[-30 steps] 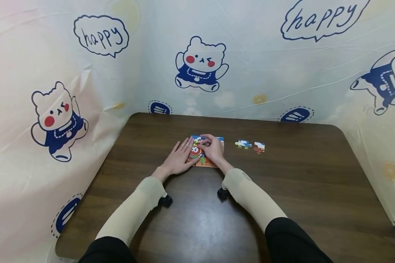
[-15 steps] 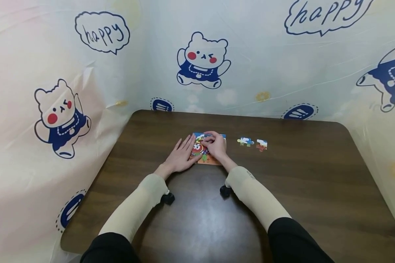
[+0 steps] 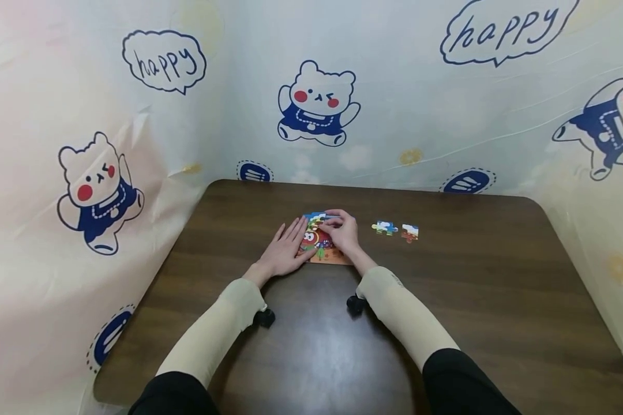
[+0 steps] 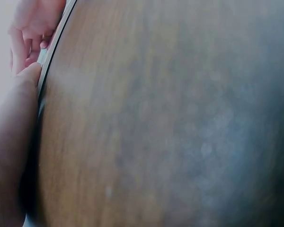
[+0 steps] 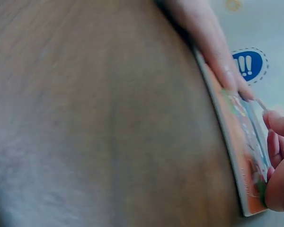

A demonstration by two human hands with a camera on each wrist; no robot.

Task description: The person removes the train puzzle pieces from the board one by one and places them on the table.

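A colourful jigsaw puzzle (image 3: pixel 328 258) in a thin tray lies on the brown table. My left hand (image 3: pixel 281 252) rests flat over its left side, fingers straight, with the thumb along the near part. Over the puzzle's upper right, my right hand (image 3: pixel 344 233) pinches a small puzzle piece (image 5: pixel 261 103) between thumb and fingers. The right wrist view shows that piece edge-on and tilted, close over the puzzle's surface. Part of the picture is hidden under both hands. In the left wrist view the left thumb (image 4: pixel 31 73) lies at the tray's edge.
Two loose puzzle pieces, one blue and green (image 3: pixel 385 227) and one red and white (image 3: pixel 409 232), lie right of the puzzle. The table (image 3: pixel 472 276) has rounded corners. A printed curtain (image 3: pixel 394 104) stands behind it and at both sides.
My right hand has shifted slightly right over the puzzle, baring more of its picture. The left hand stays in place. The head view bobs a little.
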